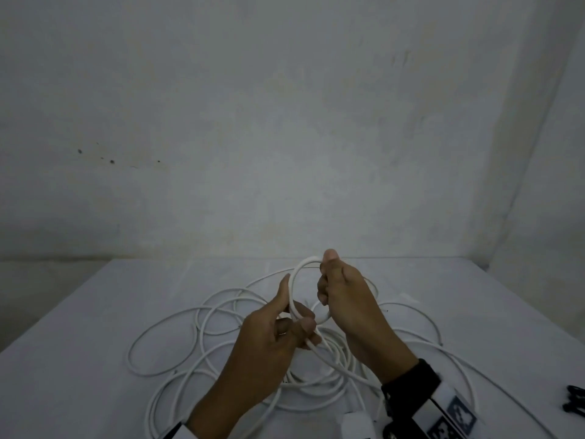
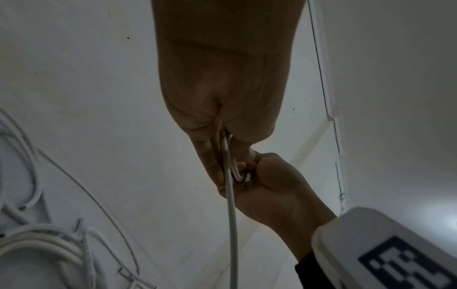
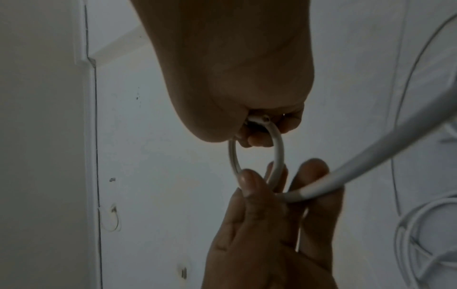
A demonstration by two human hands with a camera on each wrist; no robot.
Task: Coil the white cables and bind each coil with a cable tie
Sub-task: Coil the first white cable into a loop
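A long white cable [image 1: 202,327] lies in loose tangled loops on the white table [image 1: 95,312]. Both hands hold a small loop [image 1: 292,280] of it above the pile. My left hand [image 1: 294,324] pinches the loop's lower part between thumb and curled fingers. My right hand [image 1: 326,286] is a fist round the loop's top. In the right wrist view the right hand [image 3: 259,125] grips the cable's cut end [image 3: 259,119], and the left hand's thumb [image 3: 249,181] presses the ring [image 3: 278,148]. In the left wrist view the cable [image 2: 232,215] runs down from the left hand [image 2: 222,156].
Black cable ties [image 1: 576,403] lie at the table's right edge. A white block [image 1: 357,426] sits near the front edge among the cable. A plain wall [image 1: 285,122] rises right behind the table. Cable loops spread on both sides of the hands.
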